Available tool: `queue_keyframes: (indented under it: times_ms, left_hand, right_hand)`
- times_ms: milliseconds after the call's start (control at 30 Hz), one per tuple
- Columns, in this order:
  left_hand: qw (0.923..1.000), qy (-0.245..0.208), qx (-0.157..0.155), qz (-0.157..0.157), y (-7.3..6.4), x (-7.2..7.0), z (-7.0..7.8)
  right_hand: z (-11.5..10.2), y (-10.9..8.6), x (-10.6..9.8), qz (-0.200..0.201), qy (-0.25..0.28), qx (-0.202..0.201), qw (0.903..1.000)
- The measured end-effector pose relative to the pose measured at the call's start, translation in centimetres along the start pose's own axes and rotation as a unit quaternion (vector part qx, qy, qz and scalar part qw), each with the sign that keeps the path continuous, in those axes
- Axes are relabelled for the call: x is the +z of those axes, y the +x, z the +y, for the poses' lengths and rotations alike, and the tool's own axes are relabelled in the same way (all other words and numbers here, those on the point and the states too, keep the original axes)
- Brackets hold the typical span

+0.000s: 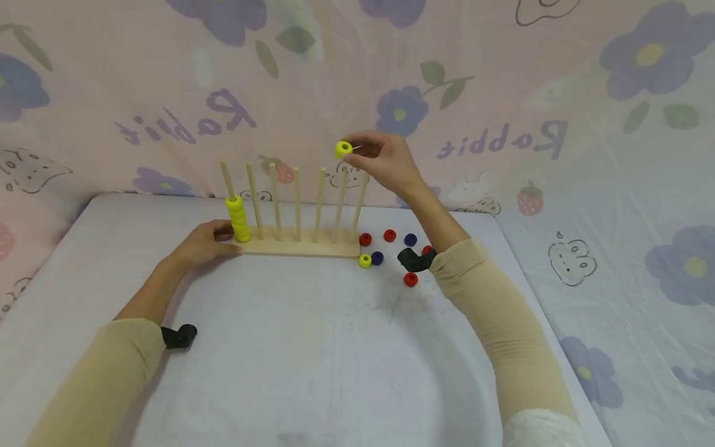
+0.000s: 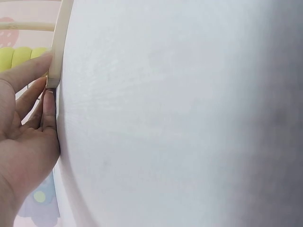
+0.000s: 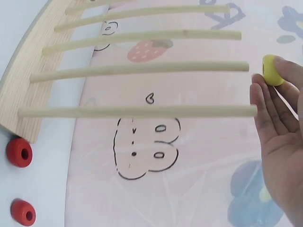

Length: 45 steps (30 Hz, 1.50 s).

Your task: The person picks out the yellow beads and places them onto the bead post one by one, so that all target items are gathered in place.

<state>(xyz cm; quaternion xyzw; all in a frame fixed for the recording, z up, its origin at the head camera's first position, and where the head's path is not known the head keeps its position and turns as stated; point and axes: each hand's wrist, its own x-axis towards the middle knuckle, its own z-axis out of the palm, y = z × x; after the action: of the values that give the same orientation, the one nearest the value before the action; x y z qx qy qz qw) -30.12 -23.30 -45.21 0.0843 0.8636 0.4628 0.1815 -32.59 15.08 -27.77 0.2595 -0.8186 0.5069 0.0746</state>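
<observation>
A wooden peg rack (image 1: 301, 249) with several upright pegs stands on the white table. Its leftmost peg carries a stack of yellow beads (image 1: 238, 220); the other pegs are bare. At the rack's left end, my left hand (image 1: 208, 243) grips the base, thumb along the front edge and fingers around the end. My right hand (image 1: 388, 162) is raised near the peg tops towards the right, pinching a yellow bead (image 1: 343, 149) between thumb and fingertips. In the right wrist view that yellow bead (image 3: 272, 70) is beside a peg's tip, apart from it.
Loose beads lie right of the rack: a yellow bead (image 1: 365, 261), a dark blue bead (image 1: 377, 258), another blue bead (image 1: 410, 239) and several red beads (image 1: 390, 235). One red bead (image 1: 427, 250) is partly hidden by the right wrist. A patterned curtain (image 1: 313, 93) hangs behind the table.
</observation>
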Motion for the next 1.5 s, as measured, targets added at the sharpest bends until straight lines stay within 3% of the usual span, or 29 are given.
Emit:
queue_keyframes:
  times_ms: [633, 1033, 1500]
  left_hand:
    - [1.0000, 0.007, 0.002, 0.005, 0.1, -0.2, 0.5]
    - [1.0000, 0.003, 0.001, 0.002, -0.2, -0.1, 0.4]
    - [1.0000, 0.003, 0.000, 0.002, -0.5, -0.1, 0.1]
  right_hand:
    - [-3.1, 2.8, 3.9, -0.059, 0.013, -0.030, 0.9977]
    - [-4.9, 4.5, 6.8, -0.082, -0.015, -0.037, 0.9958]
    - [-6.3, 6.1, 10.3, -0.128, -0.021, -0.002, 0.9916]
